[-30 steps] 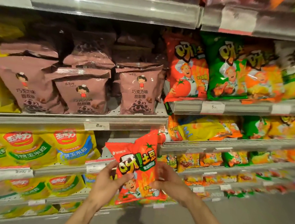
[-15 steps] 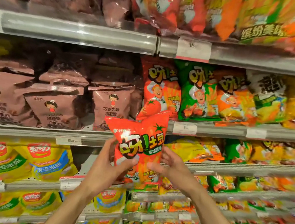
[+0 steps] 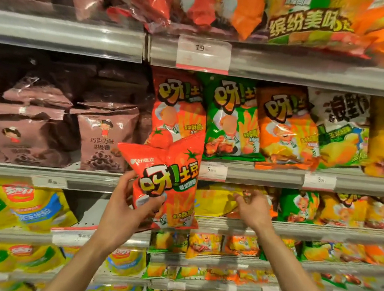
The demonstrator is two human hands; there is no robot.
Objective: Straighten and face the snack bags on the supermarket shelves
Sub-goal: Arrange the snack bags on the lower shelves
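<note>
One red bag (image 3: 168,186) is gripped only by the left hand (image 3: 127,212), the right hand (image 3: 254,207) free with loosely curled fingers, so slide it upright, label forward, before its red twin (image 3: 176,109).

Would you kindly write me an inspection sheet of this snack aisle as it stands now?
Surface: grey metal shelf rail with white price tags.
Job's things: red tomato crisp bag, tilted, in front of the shelves; matching red bag upright on the shelf behind; green bag and orange bag beside it, facing out.
Clutter: brown chocolate-ring bags, slumped.
Grips: left hand holds the red bag; right hand loosely open, holds nothing.
Cables: nothing seen.
Surroundings: yellow corn-snack bags lower left.
</note>
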